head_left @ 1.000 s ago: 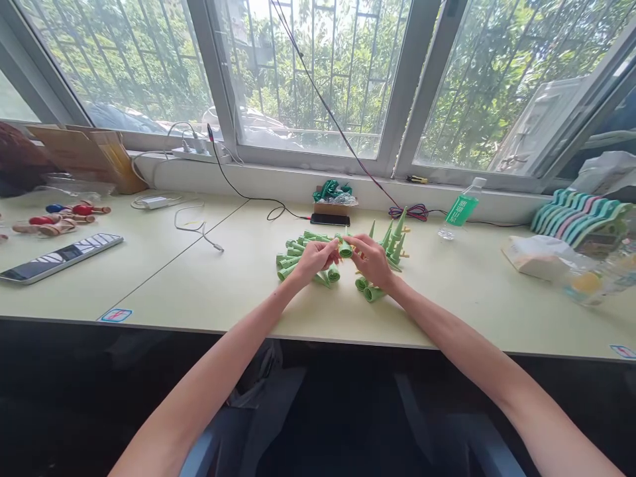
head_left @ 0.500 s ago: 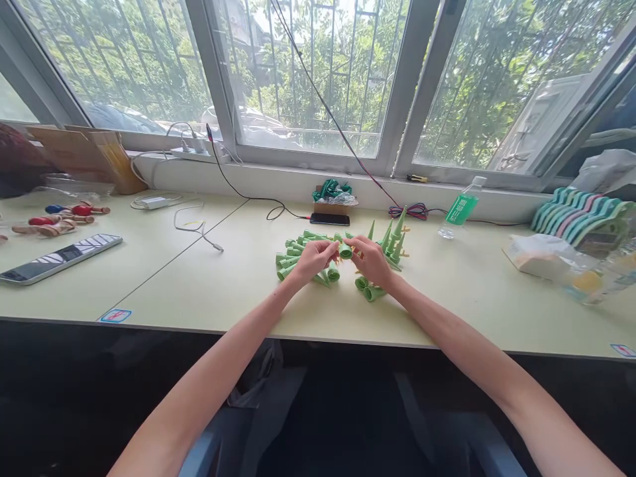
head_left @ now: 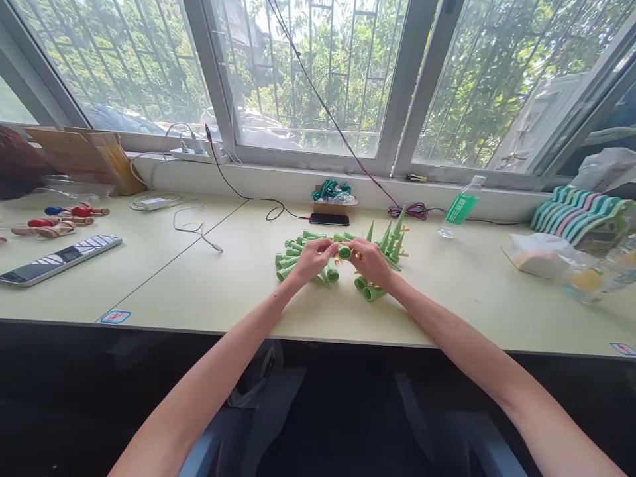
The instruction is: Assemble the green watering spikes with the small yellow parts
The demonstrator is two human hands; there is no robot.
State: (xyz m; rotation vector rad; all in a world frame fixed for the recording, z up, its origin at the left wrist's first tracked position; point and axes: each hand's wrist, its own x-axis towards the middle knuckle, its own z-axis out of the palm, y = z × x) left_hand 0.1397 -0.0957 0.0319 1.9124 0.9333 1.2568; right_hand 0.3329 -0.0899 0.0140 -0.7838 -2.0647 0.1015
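Observation:
A green rolled cone (head_left: 344, 252), its round open end facing me, is held over the table in front of me. My right hand (head_left: 371, 261) has its fingers closed around the cone's right side. My left hand (head_left: 313, 259) is pinched close against the cone's left side; what lies between its fingertips is too small to make out. More green cones (head_left: 293, 258) lie in a cluster left of and behind my left hand. Other cones (head_left: 395, 237) stand upright with orange-yellow bits beside my right hand. Two cones (head_left: 371, 293) lie below my right wrist.
A black phone (head_left: 328, 218) lies behind the cones, before a small box with green wrapping (head_left: 334, 192). To the right are a water bottle (head_left: 460, 207), tissues (head_left: 536, 252) and pastel hangers (head_left: 579, 215). Cables (head_left: 199, 228), a tablet-like device (head_left: 62, 258) and wooden toys (head_left: 54, 222) lie left.
My fingers have shifted only slightly at the cone, which stays in nearly the same place. The other cones have not visibly moved.

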